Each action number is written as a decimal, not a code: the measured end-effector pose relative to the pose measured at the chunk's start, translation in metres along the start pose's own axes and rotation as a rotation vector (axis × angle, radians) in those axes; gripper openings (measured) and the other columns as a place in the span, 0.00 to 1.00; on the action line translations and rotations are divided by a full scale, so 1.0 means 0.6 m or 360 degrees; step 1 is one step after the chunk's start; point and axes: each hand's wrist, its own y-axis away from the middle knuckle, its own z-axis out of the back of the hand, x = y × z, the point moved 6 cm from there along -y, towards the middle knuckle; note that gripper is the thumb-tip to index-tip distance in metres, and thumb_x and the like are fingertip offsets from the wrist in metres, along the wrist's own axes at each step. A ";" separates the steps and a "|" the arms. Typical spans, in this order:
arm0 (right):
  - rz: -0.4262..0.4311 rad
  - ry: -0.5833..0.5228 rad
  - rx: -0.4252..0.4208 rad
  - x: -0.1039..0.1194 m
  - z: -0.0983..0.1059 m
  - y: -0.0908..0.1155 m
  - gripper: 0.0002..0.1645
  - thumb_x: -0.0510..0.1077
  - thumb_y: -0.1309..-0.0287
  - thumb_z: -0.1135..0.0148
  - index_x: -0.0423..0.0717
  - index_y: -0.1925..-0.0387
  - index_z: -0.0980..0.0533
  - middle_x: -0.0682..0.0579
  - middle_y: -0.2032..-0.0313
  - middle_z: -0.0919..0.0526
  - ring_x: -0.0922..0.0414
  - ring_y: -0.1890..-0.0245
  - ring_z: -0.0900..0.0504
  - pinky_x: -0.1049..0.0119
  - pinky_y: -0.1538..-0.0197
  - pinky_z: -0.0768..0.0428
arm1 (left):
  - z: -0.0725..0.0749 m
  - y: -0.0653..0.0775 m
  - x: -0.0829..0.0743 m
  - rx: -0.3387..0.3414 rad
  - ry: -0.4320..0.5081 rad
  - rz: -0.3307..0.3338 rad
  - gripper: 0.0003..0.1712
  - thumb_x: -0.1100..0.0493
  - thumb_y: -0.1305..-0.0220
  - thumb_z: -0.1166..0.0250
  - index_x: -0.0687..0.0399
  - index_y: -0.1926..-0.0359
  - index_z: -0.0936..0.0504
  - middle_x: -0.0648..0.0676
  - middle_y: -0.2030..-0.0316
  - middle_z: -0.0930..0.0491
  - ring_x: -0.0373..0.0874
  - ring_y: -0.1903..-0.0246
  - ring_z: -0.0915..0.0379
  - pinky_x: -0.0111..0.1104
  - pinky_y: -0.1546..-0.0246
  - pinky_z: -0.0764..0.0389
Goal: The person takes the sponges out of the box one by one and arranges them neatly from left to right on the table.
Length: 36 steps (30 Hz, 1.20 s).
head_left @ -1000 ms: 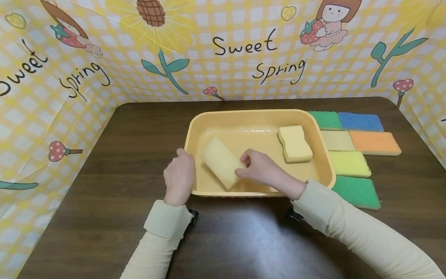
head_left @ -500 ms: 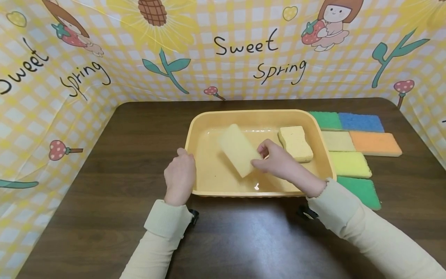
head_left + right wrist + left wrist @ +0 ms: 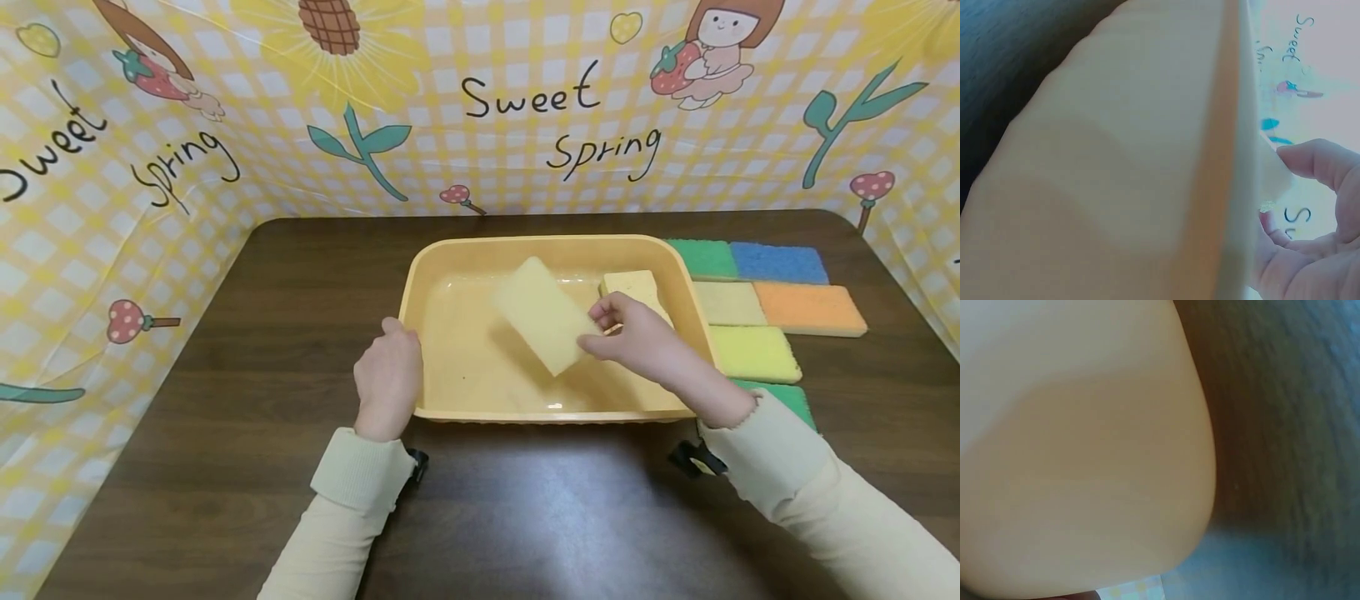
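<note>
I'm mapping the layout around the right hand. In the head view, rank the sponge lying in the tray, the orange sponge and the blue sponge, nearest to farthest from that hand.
1. Sponge lying in the tray: just behind the right hand, partly hidden by it.
2. Orange sponge: on the table, to the right of the yellow tray.
3. Blue sponge: far right corner of the sponge group, behind the orange one.

Right hand (image 3: 637,337) pinches pale sponge (image 3: 543,314) above the tub (image 3: 555,246). Just right of the grip, a second sponge (image 3: 628,283) lies against the tub's right wall: tight there. Left of the grip, open tub floor to the left wall, where the left hand (image 3: 387,379) grips the rim. Beyond the right wall, coloured sponges (image 3: 753,350) cover the table (image 3: 300,275).
</note>
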 end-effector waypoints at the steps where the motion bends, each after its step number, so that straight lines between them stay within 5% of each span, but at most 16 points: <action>1: 0.0002 -0.0010 -0.0001 -0.002 0.004 0.002 0.26 0.45 0.43 0.38 0.33 0.49 0.33 0.43 0.57 0.27 0.56 0.63 0.20 0.70 0.60 0.25 | 0.000 0.000 0.000 0.0004 -0.0001 0.0003 0.15 0.58 0.26 0.55 0.67 0.65 0.32 0.65 0.78 0.22 0.58 0.78 0.21 0.47 0.80 0.22; 13: -0.0077 -0.0076 -0.0005 -0.028 0.055 0.027 0.28 0.47 0.37 0.42 0.31 0.45 0.35 0.44 0.55 0.29 0.64 0.64 0.23 0.65 0.55 0.19 | -0.001 -0.001 -0.002 0.0034 -0.0015 0.0008 0.16 0.57 0.26 0.54 0.67 0.64 0.32 0.64 0.78 0.23 0.57 0.79 0.21 0.45 0.81 0.23; 24: -0.0108 -0.0072 -0.0064 -0.069 0.112 0.052 0.31 0.52 0.34 0.46 0.33 0.40 0.37 0.48 0.52 0.27 0.73 0.65 0.22 0.75 0.58 0.21 | 0.000 -0.002 -0.004 0.0049 -0.0017 0.0018 0.16 0.56 0.26 0.53 0.68 0.62 0.32 0.65 0.76 0.22 0.57 0.77 0.20 0.46 0.79 0.22; 32: -0.0129 -0.0071 -0.0132 -0.102 0.158 0.073 0.30 0.53 0.32 0.49 0.37 0.39 0.37 0.75 0.66 0.23 0.76 0.65 0.23 0.76 0.60 0.22 | -0.001 0.001 -0.004 0.0022 -0.0014 0.0005 0.16 0.57 0.26 0.54 0.67 0.64 0.31 0.64 0.78 0.23 0.57 0.79 0.21 0.45 0.80 0.22; 36: -0.0125 -0.0071 -0.0225 -0.116 0.178 0.085 0.27 0.51 0.32 0.48 0.37 0.41 0.35 0.80 0.69 0.24 0.77 0.66 0.24 0.77 0.63 0.23 | -0.002 0.002 -0.005 0.0029 -0.0010 0.0002 0.16 0.57 0.26 0.54 0.67 0.64 0.32 0.64 0.78 0.23 0.57 0.78 0.21 0.45 0.80 0.22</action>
